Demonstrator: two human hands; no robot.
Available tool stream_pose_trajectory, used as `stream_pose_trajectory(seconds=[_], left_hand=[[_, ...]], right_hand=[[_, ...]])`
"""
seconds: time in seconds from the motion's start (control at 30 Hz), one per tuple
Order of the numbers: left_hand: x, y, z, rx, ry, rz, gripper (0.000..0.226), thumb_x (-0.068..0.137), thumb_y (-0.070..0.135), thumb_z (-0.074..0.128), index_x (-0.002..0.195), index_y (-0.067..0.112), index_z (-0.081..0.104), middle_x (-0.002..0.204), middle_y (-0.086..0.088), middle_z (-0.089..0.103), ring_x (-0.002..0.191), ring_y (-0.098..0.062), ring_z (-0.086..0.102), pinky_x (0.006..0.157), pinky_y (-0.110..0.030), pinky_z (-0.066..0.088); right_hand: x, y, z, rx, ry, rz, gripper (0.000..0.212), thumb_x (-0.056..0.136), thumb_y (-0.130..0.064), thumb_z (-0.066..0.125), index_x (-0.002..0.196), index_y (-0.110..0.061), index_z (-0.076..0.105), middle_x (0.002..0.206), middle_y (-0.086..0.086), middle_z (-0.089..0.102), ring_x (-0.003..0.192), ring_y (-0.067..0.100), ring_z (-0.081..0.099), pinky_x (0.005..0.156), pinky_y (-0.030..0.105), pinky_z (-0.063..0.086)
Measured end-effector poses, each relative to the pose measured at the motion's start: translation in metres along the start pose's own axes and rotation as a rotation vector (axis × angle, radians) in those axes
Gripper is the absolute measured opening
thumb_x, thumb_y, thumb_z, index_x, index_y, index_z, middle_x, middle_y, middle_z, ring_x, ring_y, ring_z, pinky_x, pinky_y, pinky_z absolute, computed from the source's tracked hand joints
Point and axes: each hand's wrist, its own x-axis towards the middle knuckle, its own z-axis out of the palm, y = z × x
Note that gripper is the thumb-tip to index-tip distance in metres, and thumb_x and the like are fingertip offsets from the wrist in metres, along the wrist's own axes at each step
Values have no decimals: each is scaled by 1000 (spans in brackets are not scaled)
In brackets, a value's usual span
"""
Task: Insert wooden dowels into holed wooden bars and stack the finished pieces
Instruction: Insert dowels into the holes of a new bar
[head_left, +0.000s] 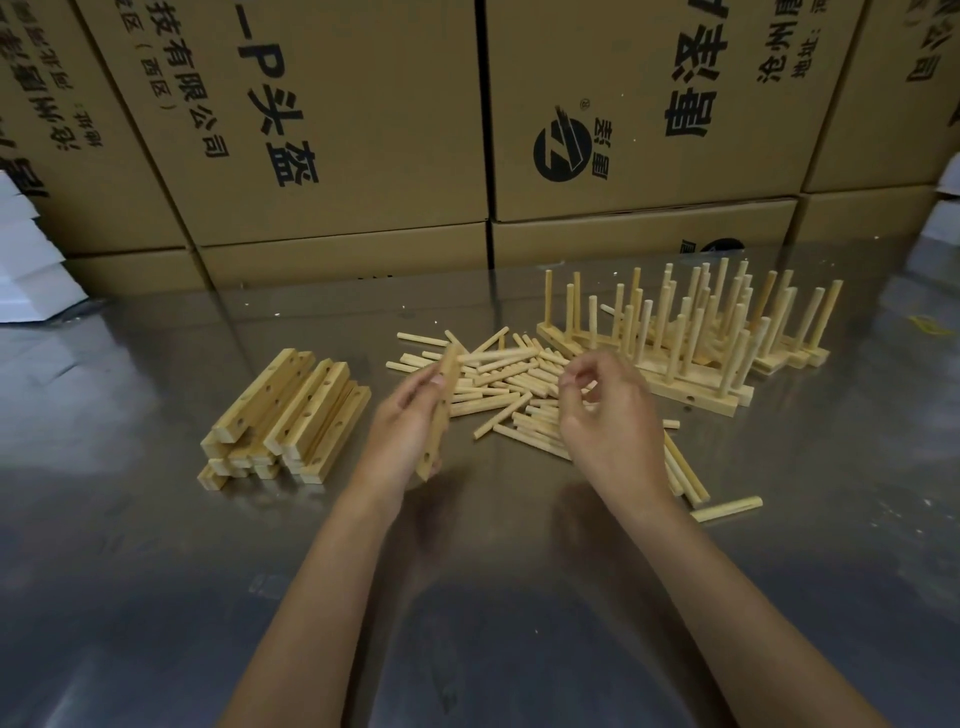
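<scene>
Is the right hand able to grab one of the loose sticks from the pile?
Probably yes. The right hand hovers with curled fingers right over the pile of loose dowels, and nothing lies between them. The left hand is busy holding a holed bar.

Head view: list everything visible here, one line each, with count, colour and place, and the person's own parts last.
holed bars: a stack, count unclear, pale wood, table left of the hands
held bar: one, pale wood, upright in the left hand
loose dowels: a scattered pile, pale wood, table centre, behind and under the hands
single dowel: one, pale wood, apart at the right, near side
finished pieces: several bars with upright dowels, pale wood, far right
cardboard boxes: stacked, brown with black print, behind the table
table: one, shiny grey metal
white objects: left edge, unclear
left hand: grips the held bar
right hand: fingers curled over the dowel pile; contents unclear
</scene>
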Motion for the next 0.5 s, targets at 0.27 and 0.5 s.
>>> stream_pose_trajectory(seconds=[0.27, 0.5], left_hand=[[7, -1, -12, -182, 88, -140, 25, 101, 39, 51, 94, 19, 65, 59, 3, 57, 45, -10, 47, 41, -22, 40], [8, -3, -8, -224, 1, -173, 27, 104, 33, 44, 102, 16, 65, 66, 2, 60, 47, -11, 42, 39, -23, 37]], right_hand=[[-19, 3, 18, -454, -453, -150, 7, 89, -24, 58, 93, -25, 64, 105, -7, 55, 110, 15, 43, 94, 34, 34], [-18, 0, 17, -446, -485, -149, 12, 90, -21, 56, 99, -24, 63, 97, -6, 62, 108, 17, 47, 90, 35, 31]])
